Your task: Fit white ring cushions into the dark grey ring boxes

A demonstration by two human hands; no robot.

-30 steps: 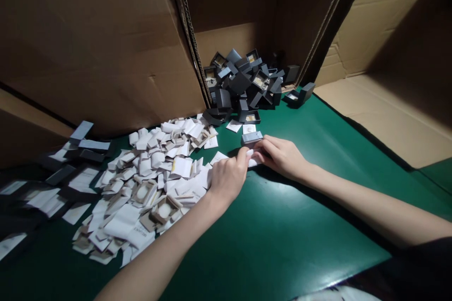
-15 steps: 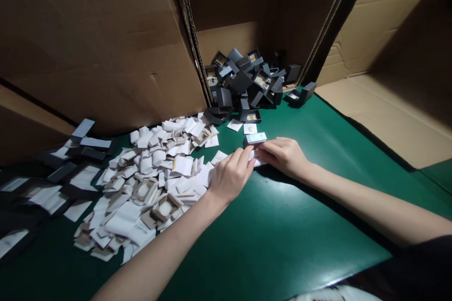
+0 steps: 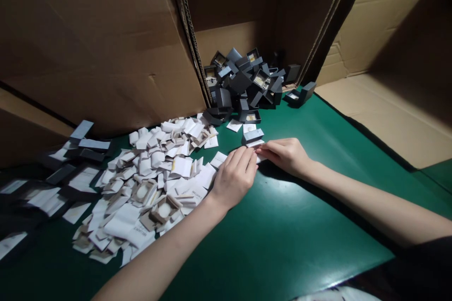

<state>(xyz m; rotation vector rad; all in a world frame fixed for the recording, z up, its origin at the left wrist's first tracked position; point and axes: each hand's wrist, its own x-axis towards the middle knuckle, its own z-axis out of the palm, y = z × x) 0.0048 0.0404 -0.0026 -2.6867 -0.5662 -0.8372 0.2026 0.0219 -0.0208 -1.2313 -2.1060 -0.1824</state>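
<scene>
My left hand (image 3: pixel 236 175) and my right hand (image 3: pixel 285 154) meet over the green table (image 3: pixel 282 235), fingertips together on a small white card (image 3: pixel 259 156) that is mostly hidden beneath them. Both hands have their fingers curled and pinched on it. A small grey box (image 3: pixel 252 135) lies on the table just beyond the fingertips, touching or nearly touching them. Left of my left hand spreads a heap of white cards and beige inserts (image 3: pixel 151 183).
A pile of dark grey small boxes (image 3: pixel 245 84) spills from an open cardboard carton (image 3: pixel 226 19) at the back. Large cardboard sheets (image 3: pixel 88 42) stand at left and right. Flat grey lids and white cards (image 3: pixel 63 169) lie at far left.
My left hand has slid a little right, its fingers now lying over the card. The grey box has shifted slightly beside the fingertips. My right hand has barely moved.
</scene>
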